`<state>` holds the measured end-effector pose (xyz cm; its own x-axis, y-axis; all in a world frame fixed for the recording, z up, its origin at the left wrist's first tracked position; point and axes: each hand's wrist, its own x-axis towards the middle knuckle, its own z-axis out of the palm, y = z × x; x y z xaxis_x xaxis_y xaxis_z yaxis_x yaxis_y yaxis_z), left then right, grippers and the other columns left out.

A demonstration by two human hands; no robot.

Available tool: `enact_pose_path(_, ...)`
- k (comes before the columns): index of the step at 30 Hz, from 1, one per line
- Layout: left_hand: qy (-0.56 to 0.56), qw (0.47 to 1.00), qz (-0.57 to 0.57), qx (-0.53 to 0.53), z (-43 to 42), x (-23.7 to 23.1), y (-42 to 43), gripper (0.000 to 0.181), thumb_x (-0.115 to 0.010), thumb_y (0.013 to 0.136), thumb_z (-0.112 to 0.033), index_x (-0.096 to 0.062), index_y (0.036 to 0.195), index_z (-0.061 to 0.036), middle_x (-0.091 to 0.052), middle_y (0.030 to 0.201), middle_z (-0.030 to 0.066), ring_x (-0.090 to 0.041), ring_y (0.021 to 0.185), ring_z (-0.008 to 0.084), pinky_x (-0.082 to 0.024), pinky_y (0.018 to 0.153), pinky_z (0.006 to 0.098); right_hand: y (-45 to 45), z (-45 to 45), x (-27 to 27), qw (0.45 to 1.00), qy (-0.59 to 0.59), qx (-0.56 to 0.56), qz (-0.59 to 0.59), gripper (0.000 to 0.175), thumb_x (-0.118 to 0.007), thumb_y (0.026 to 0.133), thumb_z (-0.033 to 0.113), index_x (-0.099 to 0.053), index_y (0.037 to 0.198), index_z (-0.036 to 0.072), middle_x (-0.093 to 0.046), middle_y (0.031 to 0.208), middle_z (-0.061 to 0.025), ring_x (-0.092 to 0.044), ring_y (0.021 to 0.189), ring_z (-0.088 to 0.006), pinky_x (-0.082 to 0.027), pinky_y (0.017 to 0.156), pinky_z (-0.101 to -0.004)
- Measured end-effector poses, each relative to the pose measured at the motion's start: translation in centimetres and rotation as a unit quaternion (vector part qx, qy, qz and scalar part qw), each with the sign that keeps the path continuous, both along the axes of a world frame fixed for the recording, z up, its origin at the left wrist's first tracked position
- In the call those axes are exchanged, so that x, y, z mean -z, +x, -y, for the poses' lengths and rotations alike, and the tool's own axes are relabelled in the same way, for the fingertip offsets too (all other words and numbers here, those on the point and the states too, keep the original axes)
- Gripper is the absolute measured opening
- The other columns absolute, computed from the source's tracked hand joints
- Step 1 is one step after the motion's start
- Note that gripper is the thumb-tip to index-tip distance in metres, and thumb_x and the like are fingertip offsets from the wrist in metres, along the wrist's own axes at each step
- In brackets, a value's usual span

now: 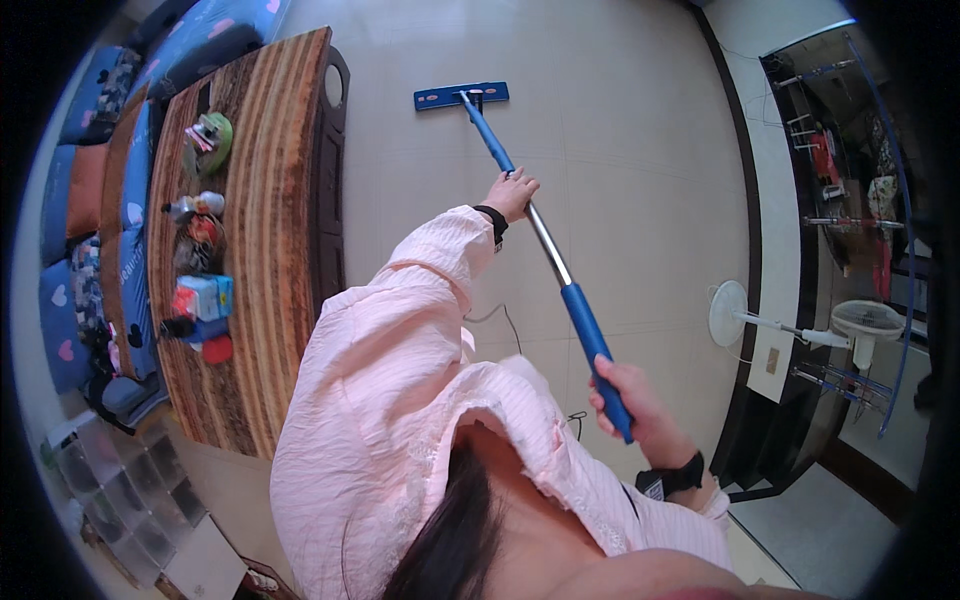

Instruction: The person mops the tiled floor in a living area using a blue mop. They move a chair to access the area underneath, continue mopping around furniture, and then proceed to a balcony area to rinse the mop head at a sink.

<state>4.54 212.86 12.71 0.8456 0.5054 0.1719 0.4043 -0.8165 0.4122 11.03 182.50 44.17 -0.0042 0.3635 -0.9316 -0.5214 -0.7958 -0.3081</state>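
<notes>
A flat mop with a blue rectangular head (491, 93) lies ahead of me on the pale tiled floor (637, 150). Its blue and silver handle (549, 244) slants from the head down toward my right side. My left hand (511, 195) is closed around the upper part of the pole, just below a blue section. Lower down, my right hand (626, 405) grips the blue sleeve close to the handle's end. Black bands circle both wrists.
Left stands a striped wooden table (277, 225) bearing tissue packs (202, 298), bottles and a green dish. Beyond it is a blue sofa (139, 202). At right are a white standing fan (727, 313) and a metal rack. A thin cable (514, 330) lies on the floor.
</notes>
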Motion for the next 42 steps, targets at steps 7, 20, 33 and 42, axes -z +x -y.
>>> enact_pose_path(7,-0.147,0.982,0.010,0.121,-14.7,-8.6,2.4,0.030,-0.075,0.062,-0.021,-0.058,0.084,-0.0088,-0.057,0.086,0.0076,-0.052,0.097,0.0271,-0.045,0.087,0.0390,4.7,-20.7,-3.5,0.997,0.023,-0.061,0.038,0.039,-0.057,0.089,0.039,-0.048,0.083,0.002,-0.052,0.057,-0.0052,-0.046,0.032,-0.0152,-0.034,0.028,-0.0276)
enact_pose_path(20,-0.115,0.993,-0.038,-0.012,-53.2,-3.7,11.0,0.016,-0.066,0.072,-0.006,-0.059,0.086,-0.0070,-0.061,0.091,0.0110,-0.054,0.106,0.0350,-0.048,0.091,0.0410,13.4,-59.6,0.4,0.991,0.061,-0.118,0.030,0.034,-0.054,0.092,0.034,-0.048,0.079,0.003,-0.052,0.057,-0.0054,-0.048,0.035,-0.0155,-0.037,0.030,-0.0283)
enact_pose_path(33,-0.113,0.992,0.032,-0.039,-94.0,-1.8,14.3,0.018,-0.058,0.073,0.005,-0.056,0.085,-0.0081,-0.059,0.087,0.0090,-0.049,0.114,0.0332,-0.042,0.099,0.0391,15.1,-100.9,3.4,0.998,0.050,-0.027,0.019,0.034,-0.056,0.091,0.034,-0.048,0.080,0.003,-0.052,0.058,-0.0059,-0.047,0.034,-0.0170,-0.034,0.029,-0.0290)
enact_pose_path(42,-0.159,0.985,-0.071,0.010,-121.6,-4.3,18.5,0.025,-0.061,0.072,0.006,-0.057,0.091,-0.0087,-0.058,0.104,0.0092,-0.038,0.128,0.0345,-0.034,0.107,0.0380,18.5,-127.3,1.8,0.998,0.055,-0.006,0.014,0.034,-0.056,0.090,0.035,-0.047,0.089,0.003,-0.052,0.059,-0.0069,-0.046,0.032,-0.0172,-0.034,0.027,-0.0290)
